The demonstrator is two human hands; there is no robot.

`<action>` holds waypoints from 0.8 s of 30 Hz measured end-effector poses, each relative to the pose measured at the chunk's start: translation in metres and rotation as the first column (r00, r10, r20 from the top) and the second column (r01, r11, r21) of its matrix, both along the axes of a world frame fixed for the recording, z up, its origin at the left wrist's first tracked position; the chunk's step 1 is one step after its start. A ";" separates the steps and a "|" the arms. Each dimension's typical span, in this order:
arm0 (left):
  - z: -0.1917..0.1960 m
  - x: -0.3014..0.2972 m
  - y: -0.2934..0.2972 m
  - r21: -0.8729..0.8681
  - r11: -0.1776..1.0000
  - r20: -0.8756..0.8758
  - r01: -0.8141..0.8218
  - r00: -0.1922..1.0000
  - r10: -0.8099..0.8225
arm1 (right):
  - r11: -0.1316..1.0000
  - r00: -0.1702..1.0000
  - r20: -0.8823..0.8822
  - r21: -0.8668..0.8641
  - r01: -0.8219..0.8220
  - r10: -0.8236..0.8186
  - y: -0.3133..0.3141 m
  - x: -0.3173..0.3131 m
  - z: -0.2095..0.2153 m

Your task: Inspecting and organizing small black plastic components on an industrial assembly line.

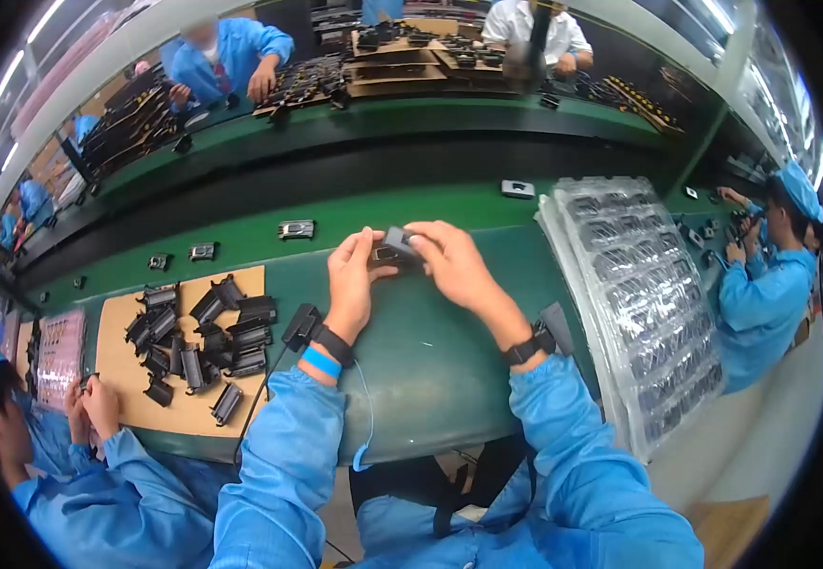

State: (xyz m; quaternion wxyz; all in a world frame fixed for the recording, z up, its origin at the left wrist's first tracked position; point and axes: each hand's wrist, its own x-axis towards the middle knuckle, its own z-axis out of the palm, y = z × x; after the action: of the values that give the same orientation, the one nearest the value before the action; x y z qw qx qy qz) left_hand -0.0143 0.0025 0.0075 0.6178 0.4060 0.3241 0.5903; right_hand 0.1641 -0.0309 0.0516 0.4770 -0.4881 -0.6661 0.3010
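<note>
Above the green workbench (430,351), a small dark plastic part (394,245) sits pinched between the fingertips of the left hand (350,280) and right hand (454,264), both closed on it, with 1 cardboard sheet (122,365) of similar parts lying left.

A stack of clear plastic blister trays (644,303) lies right of the right hand's fingers (440,248); cardboard trays (402,71) sit far beyond.
</note>
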 end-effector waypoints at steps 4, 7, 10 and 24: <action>0.005 -0.003 -0.002 -0.038 0.998 -0.002 0.040 0.999 -0.040 | 0.994 0.996 0.087 0.106 -0.031 0.022 0.015 0.003 -0.022; 0.004 -0.001 -0.002 0.023 0.998 -0.118 0.060 0.991 -0.057 | 0.984 0.988 0.154 0.174 -0.028 0.001 0.016 0.000 -0.028; -0.001 0.002 -0.003 0.086 0.993 -0.213 0.085 0.975 -0.065 | 0.971 0.985 0.171 0.237 -0.010 -0.031 0.019 0.003 -0.032; 0.000 -0.002 -0.002 0.057 0.994 -0.119 0.095 0.989 -0.088 | 0.976 0.991 0.133 0.216 -0.032 0.003 0.012 0.006 -0.033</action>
State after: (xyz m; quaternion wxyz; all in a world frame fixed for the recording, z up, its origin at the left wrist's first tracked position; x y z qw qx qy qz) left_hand -0.0164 0.0009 0.0073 0.6113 0.4732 0.3221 0.5465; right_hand 0.1703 -0.0193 0.0187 0.4798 -0.4459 -0.7294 0.1974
